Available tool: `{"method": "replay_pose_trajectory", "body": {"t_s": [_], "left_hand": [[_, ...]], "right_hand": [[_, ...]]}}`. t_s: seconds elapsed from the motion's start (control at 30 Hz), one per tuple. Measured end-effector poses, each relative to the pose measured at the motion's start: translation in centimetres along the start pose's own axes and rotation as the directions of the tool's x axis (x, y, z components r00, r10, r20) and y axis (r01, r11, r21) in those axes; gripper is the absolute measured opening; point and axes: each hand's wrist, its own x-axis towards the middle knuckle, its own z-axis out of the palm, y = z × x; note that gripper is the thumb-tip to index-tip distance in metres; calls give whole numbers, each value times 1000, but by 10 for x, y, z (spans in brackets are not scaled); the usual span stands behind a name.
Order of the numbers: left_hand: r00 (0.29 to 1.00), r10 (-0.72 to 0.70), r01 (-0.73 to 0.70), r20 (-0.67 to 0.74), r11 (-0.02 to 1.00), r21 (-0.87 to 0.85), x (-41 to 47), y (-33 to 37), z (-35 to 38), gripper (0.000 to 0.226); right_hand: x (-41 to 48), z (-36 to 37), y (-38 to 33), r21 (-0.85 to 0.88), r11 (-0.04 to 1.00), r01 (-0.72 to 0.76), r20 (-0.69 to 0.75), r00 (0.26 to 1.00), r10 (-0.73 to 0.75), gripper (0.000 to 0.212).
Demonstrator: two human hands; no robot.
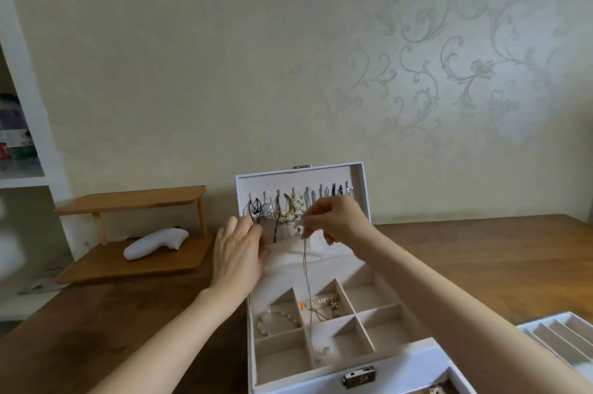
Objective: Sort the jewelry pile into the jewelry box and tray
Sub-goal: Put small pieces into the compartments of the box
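right hand (337, 220) raised in front of the open jewelry box (414, 361), thumb and fingertips pinching the top of a thin chain necklace (306, 265), other fingers loosely curled. the chain hangs straight down from the pinch, crossing the pocket (333, 252) at the foot of the box's upright lid (321, 177) and trailing into the box's middle compartments. left hand (239, 252) lies back-up at the left edge of the lid, fingers reaching to the pocket's rim; whether they grip the fabric cannot be told. just above both hands, a row of hung necklaces (285, 210) dangles from hooks inside the lid. in the box's front left compartment lies a pearl bracelet (277, 319); the compartment beside it, behind the hanging chain, holds tangled gold pieces (324, 305). right of the box, near its front corner, sits a white slotted tray (526, 328). left of the box stands a two-tier wooden shelf (128, 201) with a white handheld device (155, 242) on its lower tier. all rest on a dark wooden table (128, 313).
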Motion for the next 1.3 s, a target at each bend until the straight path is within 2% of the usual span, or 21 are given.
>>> {"method": "replay_pose_trajectory", "body": {"t_s": [0.1,0.33,0.5,0.6,0.73,0.87,0.97,1.07,1.3], "left_hand": [[999,10,-10,38,1000,-17,-1,-2,0,27],[999,13,-12,40,999,-30,-6,-3,-2,24],[998,51,-50,-26,998,36,-2,3,-10,25],[998,62,-59,-29,994,93,-1,6,-13,29],[1000,0,-1,13,999,38,0,10,-10,50],[991,127,-125,-30,990,64,0,15,-8,61],[976,213,-207,-48,972,113,0,14,-5,44],[974,220,-211,-63,970,116,1,13,-3,21],[973,204,-198,-107,978,59,4,12,1,14]], "right_hand": [[16,-2,-16,3,999,44,-74,996,-43,4],[39,13,-32,26,993,119,-129,985,-114,11],[42,18,-28,-10,996,88,-85,992,-88,15],[34,22,-15,-8,999,32,-1,999,-32,23],[20,27,7,-67,998,7,92,996,-1,19],[5,31,20,-65,998,7,112,994,0,14],[-10,35,27,-42,999,2,153,988,5,12],[-27,33,34,-56,998,-33,194,980,43,10],[-34,-23,23,-24,997,-76,240,967,80,4]]}}
